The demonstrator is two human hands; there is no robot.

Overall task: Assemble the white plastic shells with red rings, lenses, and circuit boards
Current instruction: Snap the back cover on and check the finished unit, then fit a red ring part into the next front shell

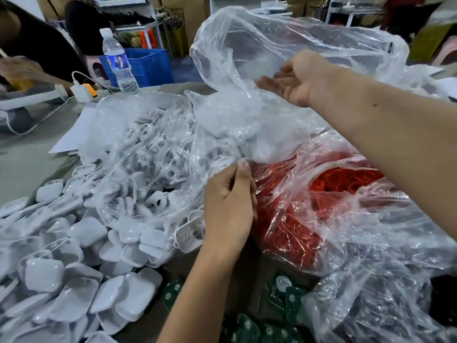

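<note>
- Left hand (228, 201): low centre, back toward the camera, fingers (243, 174) curled and pinching a fold of clear bag (259, 125) at their tips.
- Right hand (296, 80): raised at upper centre, palm turned left, fingers relaxed and nearly straight against the lifted film of the same bag; whether the thumb nips the film I cannot tell.
- Bag: large, clear, crumpled; its top billows above the right hand, its lower folds drape over the parts on the worktop (22, 164).
- Red rings (329, 184): a heap inside clear film, just right of the left fingers and beneath the right forearm; neither hand touches them directly.
- Shells (44, 273): white, rounded-square, piled loose over the left and lower left of the worktop; more lie under the film left of the left hand. The nearest ones sit just beside the left wrist, untouched.
- Circuit boards (279, 290): green, at bottom centre, either side of the left forearm, partly hidden by it and by film.
- Lenses: cannot be told apart in this view.
- Water bottle (120, 63): upright, far left of the worktop, white cap on.
- Blue crate (150, 66): behind the bottle.
- White charger (80, 91): with cable, near the bottle's base.
- Paper sheet (74, 134): flat on the worktop, partly under the bag.
- Another person (37, 45): dark-clothed, at the far left edge.
</note>
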